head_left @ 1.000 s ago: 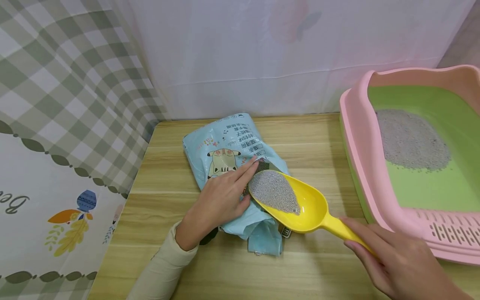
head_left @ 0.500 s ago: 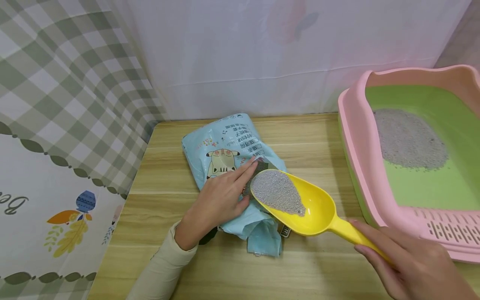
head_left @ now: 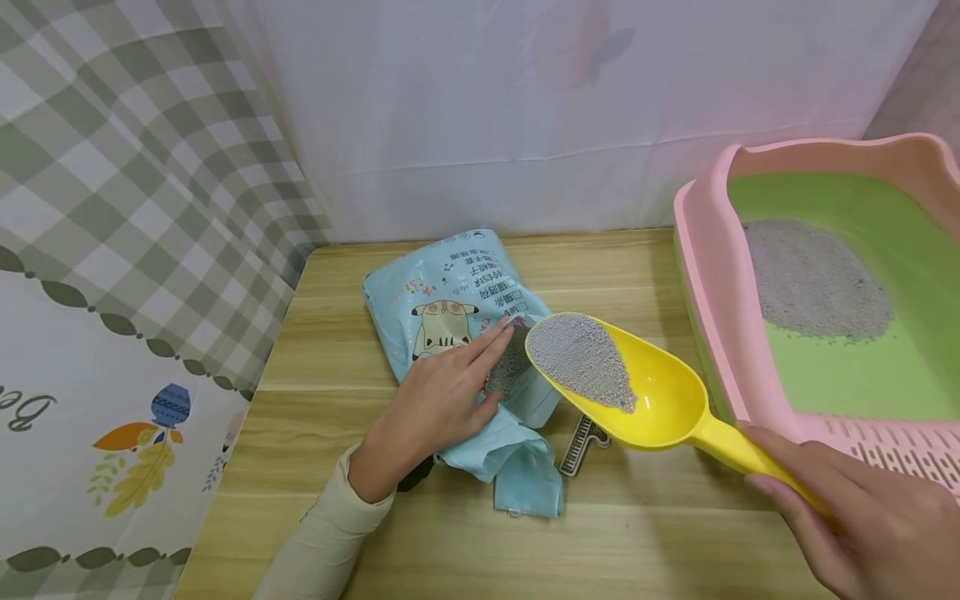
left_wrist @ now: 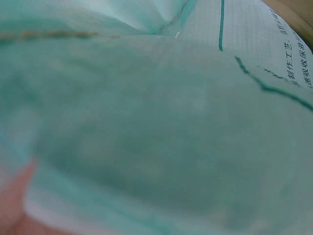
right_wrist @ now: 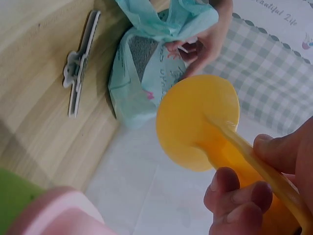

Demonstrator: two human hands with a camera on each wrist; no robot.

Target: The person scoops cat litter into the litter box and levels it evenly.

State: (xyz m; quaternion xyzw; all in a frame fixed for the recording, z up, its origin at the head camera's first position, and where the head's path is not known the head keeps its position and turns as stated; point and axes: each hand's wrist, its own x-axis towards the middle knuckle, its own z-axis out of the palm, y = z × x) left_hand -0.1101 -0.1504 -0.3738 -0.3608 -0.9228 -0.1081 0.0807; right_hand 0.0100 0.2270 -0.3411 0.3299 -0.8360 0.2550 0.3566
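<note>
In the head view, my right hand [head_left: 862, 508] grips the handle of a yellow scoop [head_left: 667, 400]. A heap of grey cat litter [head_left: 585, 358] fills its front half. The scoop is raised beside a light-blue bag of cat litter [head_left: 472, 279] lying on the table. My left hand [head_left: 442, 392] rests at the bag's mouth, index finger straight along one edge and thumb apart at the other, with litter visible between. The right wrist view shows the scoop's underside, the bag [right_wrist: 142, 98] and the left hand [right_wrist: 212, 41] at its flap. Bag plastic [left_wrist: 161, 127] fills most of the left wrist view.
A pink-and-green litter box [head_left: 738, 333] stands at the right, with grey litter spread on its green floor. A sealing clip [head_left: 577, 450] lies on the wooden table [head_left: 315, 350] beside the bag. A white cloth hangs behind, a checked one at the left.
My right hand has drawn the loaded scoop rightward, away from the bag's mouth, uncovering the litter inside and the clip. My left hand stays at the bag.
</note>
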